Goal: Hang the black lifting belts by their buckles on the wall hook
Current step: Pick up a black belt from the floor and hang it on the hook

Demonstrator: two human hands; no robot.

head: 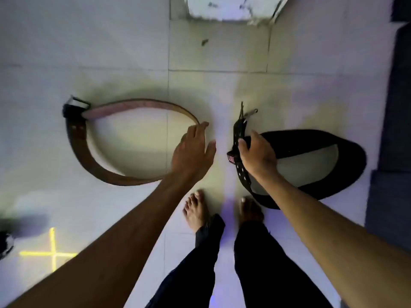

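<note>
Two lifting belts lie curled on the tiled floor. The black belt forms a loop on the right, with its metal buckle pointing away from me. My right hand is shut on the black belt's strap just below the buckle, near a small red tag. The brown belt with a pinkish lining loops on the left, its buckle at the far left. My left hand hovers open over the brown belt's right curve, fingers apart, fingertips at its edge. No wall hook shows.
My bare feet stand on the white floor tiles just below the belts. A dark mat or furniture edge runs along the right side. A yellow cross of tape marks the floor at lower left.
</note>
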